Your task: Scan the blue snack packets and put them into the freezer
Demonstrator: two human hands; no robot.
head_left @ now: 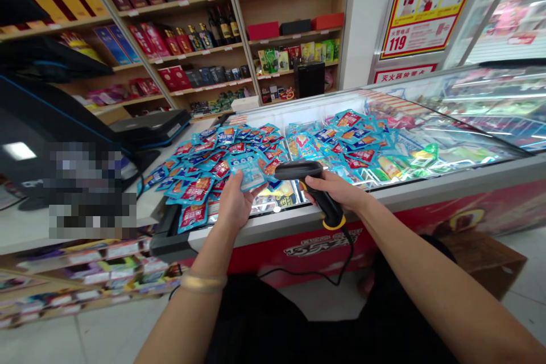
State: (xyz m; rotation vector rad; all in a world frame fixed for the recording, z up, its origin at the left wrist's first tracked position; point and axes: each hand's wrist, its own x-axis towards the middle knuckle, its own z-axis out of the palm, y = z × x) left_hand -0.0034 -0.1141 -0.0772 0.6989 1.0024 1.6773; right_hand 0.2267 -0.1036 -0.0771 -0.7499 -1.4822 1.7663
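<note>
My left hand [235,205] pinches a light-blue snack packet [250,172] by its near edge, the printed label side facing up. My right hand [335,190] is wrapped around the handle of a black barcode scanner [298,170] with a yellow ring at its base. The scanner's head points left toward the packet, a small gap apart. Beyond my left hand a heap of red and blue snack packets [198,189] covers the left end of the freezer's glass top. A second pile of similar packets [356,136] lies farther right, behind the scanner.
The chest freezer [426,190] spans the front, with frozen goods under its glass. A black cable [341,273] hangs from the scanner. At left stands a checkout terminal [46,125] on a counter. Shelves of boxes [196,3] line the back, and a cardboard box [490,261] sits at right.
</note>
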